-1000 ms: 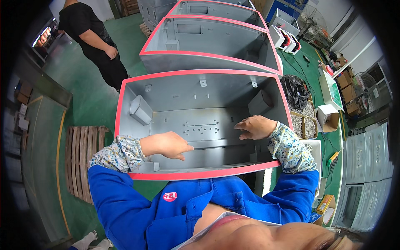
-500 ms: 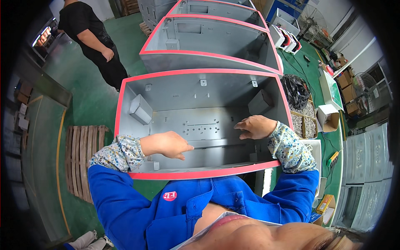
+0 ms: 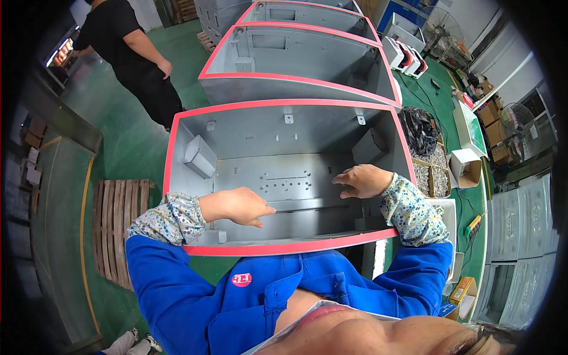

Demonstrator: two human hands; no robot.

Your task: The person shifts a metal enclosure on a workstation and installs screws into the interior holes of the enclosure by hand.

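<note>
A large grey metal cabinet shell (image 3: 260,168) lies in front of me with its hollow side up. A pinkish-red strip (image 3: 290,245) runs along its rim. Over the near left part of the cavity is my left hand (image 3: 239,207), fingers stretched toward the middle, holding nothing I can see. My right hand (image 3: 364,180) hovers over the right part, thumb and fingers apart, also without an object. Patterned sleeve covers on both forearms lie across the side rims. Inside the shell are slotted holes, small brackets (image 3: 289,119) and a boxy grey block (image 3: 200,157) on the left wall.
More grey shells (image 3: 302,53) with red rims stand in a row beyond. To the right, a green bench carries a black plastic bag (image 3: 419,127), a divided box of small parts (image 3: 439,171) and cartons. A wooden pallet (image 3: 121,231) lies at left. A person in black (image 3: 133,59) stands far left.
The person in black at the far left has shifted, with the arm and body in a different pose. My hands and the cabinet shell stay where they were.
</note>
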